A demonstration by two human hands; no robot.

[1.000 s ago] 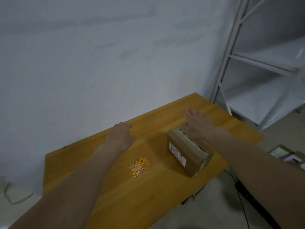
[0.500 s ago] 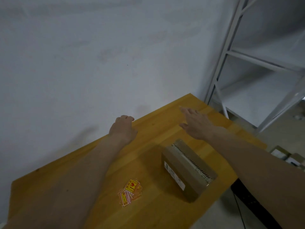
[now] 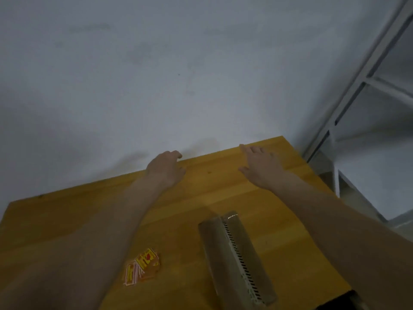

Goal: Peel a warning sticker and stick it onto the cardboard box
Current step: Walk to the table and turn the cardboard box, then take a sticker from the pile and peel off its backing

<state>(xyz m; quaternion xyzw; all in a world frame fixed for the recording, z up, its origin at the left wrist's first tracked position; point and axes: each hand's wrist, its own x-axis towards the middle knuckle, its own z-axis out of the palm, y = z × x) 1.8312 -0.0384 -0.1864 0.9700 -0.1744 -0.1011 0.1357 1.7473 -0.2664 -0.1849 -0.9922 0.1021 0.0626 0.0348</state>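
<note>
A brown cardboard box (image 3: 237,256) with a taped, striped seam lies on the wooden table (image 3: 67,220) at the lower right. A small pile of orange and yellow warning stickers (image 3: 142,266) lies left of the box. My left hand (image 3: 166,167) hovers near the table's far edge with its fingers curled and nothing in it. My right hand (image 3: 259,166) is stretched out flat over the far right of the table, fingers apart, empty. Both hands are well beyond the box and the stickers.
A plain grey wall (image 3: 178,74) rises right behind the table. A white metal shelf rack (image 3: 366,108) stands to the right, close to the table's corner. The table's right front edge drops off beside the box.
Both hands have reached farther toward the wall and away from the box. The view has tilted, so the box and stickers now sit lower in the frame.
</note>
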